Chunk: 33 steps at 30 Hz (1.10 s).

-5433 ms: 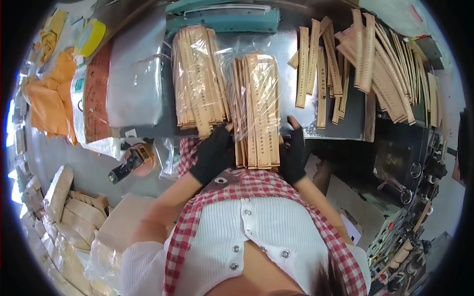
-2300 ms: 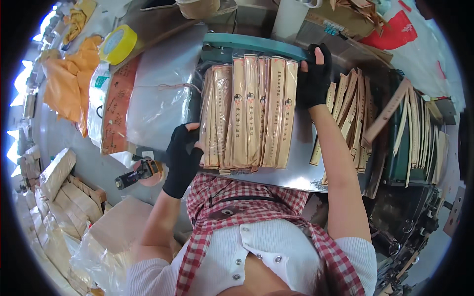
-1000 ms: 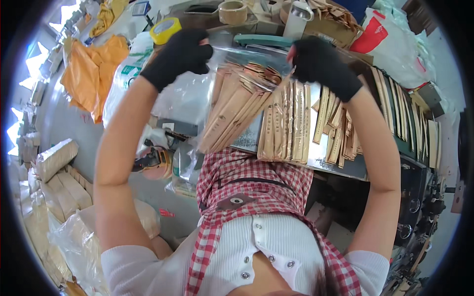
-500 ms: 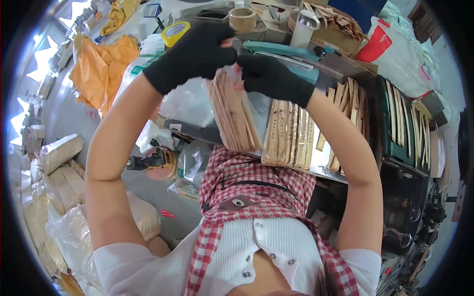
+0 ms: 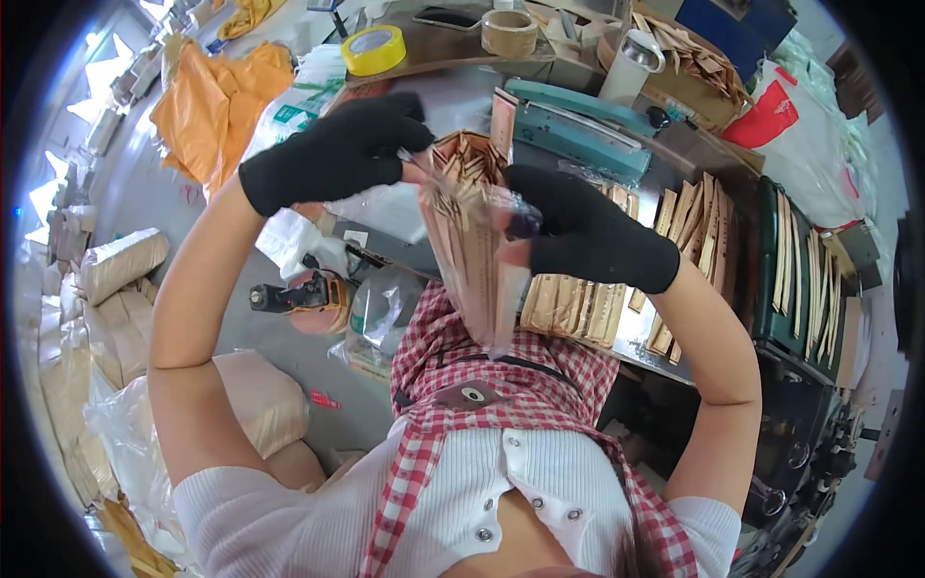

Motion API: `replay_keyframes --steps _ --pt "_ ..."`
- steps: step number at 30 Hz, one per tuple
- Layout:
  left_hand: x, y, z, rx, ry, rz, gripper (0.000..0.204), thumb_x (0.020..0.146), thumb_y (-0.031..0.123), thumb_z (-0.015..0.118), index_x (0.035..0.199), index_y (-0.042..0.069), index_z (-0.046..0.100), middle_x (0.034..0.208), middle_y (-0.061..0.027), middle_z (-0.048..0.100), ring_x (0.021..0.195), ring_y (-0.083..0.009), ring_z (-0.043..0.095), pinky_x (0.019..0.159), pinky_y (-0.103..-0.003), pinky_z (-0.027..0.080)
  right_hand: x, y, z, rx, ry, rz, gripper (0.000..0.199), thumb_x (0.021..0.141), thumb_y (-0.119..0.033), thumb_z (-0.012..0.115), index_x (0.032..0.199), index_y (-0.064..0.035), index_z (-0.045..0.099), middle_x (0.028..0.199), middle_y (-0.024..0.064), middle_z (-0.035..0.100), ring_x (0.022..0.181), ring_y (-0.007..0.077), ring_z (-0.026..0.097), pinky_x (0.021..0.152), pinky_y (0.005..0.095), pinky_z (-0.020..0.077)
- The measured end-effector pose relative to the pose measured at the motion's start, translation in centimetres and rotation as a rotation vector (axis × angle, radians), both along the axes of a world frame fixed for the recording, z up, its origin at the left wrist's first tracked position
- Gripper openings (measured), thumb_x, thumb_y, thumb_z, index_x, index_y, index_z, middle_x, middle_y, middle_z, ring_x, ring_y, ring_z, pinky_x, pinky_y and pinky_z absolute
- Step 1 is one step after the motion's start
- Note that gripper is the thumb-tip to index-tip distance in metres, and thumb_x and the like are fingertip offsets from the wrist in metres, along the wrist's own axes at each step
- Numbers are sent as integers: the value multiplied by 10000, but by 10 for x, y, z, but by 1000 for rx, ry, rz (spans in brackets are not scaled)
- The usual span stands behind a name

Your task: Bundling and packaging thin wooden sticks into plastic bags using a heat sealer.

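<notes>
Paper sleeves (image 5: pixel 467 159) stand packed in a clear bag (image 5: pixel 496 332) that I hold up between both hands, its lower end hanging in front of my checked apron (image 5: pixel 511 371). My left hand (image 5: pixel 347 154), in a black fingerless glove, pinches the bag near its mouth; my right hand (image 5: pixel 588 231), gloved likewise, closes its fingers on the other side. One sleeve (image 5: pixel 503 120) sticks up above the rest. Below my right wrist, a flat bundle (image 5: pixel 570 313) lies on the counter (image 5: pixel 636 337), with loose sleeves (image 5: pixel 701 226) just to its right. Beyond my hands sits a long teal machine (image 5: pixel 578 130), and farther left a yellow tape roll (image 5: pixel 374 50).
</notes>
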State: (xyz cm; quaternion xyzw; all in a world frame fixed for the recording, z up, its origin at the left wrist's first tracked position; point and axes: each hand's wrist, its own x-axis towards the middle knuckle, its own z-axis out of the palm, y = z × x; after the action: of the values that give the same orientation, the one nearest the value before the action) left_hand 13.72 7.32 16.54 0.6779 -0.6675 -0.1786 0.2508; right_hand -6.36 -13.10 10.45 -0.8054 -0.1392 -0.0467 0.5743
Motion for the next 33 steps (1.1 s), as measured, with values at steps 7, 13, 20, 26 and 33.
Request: replay_keyframes --steps 7,13,20,26,33 --pt "-47 17 40 -12 64 -79 274 748 36 709 993 1 593 997 -110 603 765 -267 595 711 -351 481 -18 -32 64 -420 -245 -84 185 757 -41 720 899 8 611 883 128 601 806 229 587 733 324 470" --pt "-40 20 10 -33 -426 -36 226 690 -12 650 904 43 603 862 -126 560 797 -337 583 688 -404 472 -42 -32 28 -453 -200 -147 238 757 -47 714 940 8 572 975 163 590 915 343 576 803 367 460" --pt "-55 6 74 -418 -412 87 210 728 175 734 800 19 613 843 -109 504 791 -264 515 692 -332 418 -48 -34 107 -664 -294 -431 203 746 -66 699 718 30 522 888 113 554 814 233 547 755 307 433" --pt "-37 12 23 -121 -406 93 185 771 57 670 887 12 534 861 -116 558 777 -298 562 686 -348 454 -40 -41 37 -745 -154 -276 157 720 -1 670 810 25 545 931 123 597 864 275 586 786 339 454" --pt "-54 21 74 -185 -357 160 126 748 82 685 794 9 593 793 -129 597 742 -275 592 674 -345 457 -38 -9 103 -892 -578 -351 158 775 -51 677 750 31 545 1218 216 567 1133 296 551 936 396 437"
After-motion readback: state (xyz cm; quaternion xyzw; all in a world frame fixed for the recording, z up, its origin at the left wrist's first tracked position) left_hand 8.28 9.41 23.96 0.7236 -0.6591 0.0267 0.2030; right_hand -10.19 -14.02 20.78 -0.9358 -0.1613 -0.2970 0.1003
